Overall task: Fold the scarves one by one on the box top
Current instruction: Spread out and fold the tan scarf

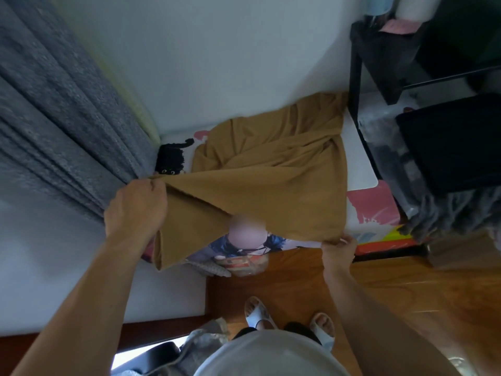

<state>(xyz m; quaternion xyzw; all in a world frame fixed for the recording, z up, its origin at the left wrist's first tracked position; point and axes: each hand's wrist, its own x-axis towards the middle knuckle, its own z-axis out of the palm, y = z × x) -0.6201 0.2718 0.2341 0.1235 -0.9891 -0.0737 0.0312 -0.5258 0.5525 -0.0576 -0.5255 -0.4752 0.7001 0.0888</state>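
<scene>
Left hand is closed in a fist on one near corner of the mustard-brown scarf, bunching the cloth above the box's left edge; right hand pinches the other near corner between fingertips, low by the front edge. Between them the near hem hangs lifted and fairly taut, with a loose flap drooping under the left fist. Beyond the hands, the rest of the scarf lies rumpled on the box top, a white lid with pink and printed artwork, and its far end runs up against the wall. A small black knitted piece sits at the far left of the lid by the grey curtain; whether it is another scarf is hard to tell.

This looks like the opening fold of this scarf. Next, the held edge probably needs carrying forward over the crumpled far part, corners kept level and the wrinkles shaken flat before laying it down.
</scene>
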